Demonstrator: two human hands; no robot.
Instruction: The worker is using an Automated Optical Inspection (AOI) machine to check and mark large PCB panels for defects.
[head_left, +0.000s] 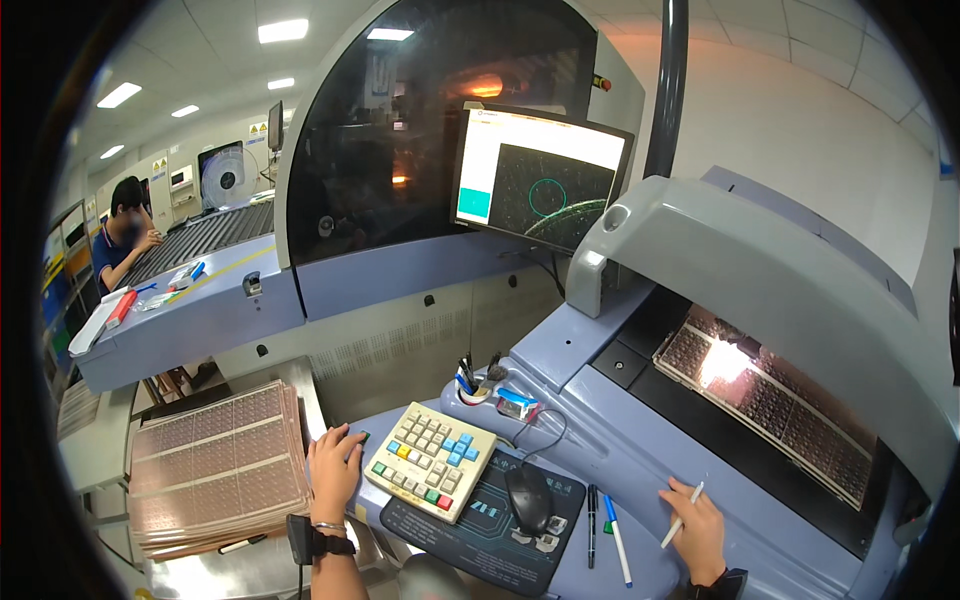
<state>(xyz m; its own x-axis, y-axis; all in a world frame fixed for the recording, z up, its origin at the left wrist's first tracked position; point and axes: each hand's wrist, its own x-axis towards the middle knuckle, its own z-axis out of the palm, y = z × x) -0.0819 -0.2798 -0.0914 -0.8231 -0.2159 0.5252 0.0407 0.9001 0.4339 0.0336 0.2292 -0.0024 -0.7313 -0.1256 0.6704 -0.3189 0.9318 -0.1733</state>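
Note:
My left hand (335, 468) lies at the left edge of the console, its fingers stretched out beside a cream keypad (435, 455) with coloured keys. Nothing shows in its grasp, and a small green button is by its fingertips. Between the fingers of my right hand (700, 535) is a slim white pen (679, 520), held tilted over the right side of the console. Beyond it, a copper-coloured circuit board panel (800, 425) lies on the black bed under the grey machine head (745, 260), lit by a bright spot.
Left of my left hand stands a stack of copper-coloured panels (215, 470). A black mouse (528, 498) rests on a dark mat (470, 545), with two pens (617, 540) beside it. A pen cup (472, 394) and monitor (540, 178) stand behind. Another person (118, 240) is far left.

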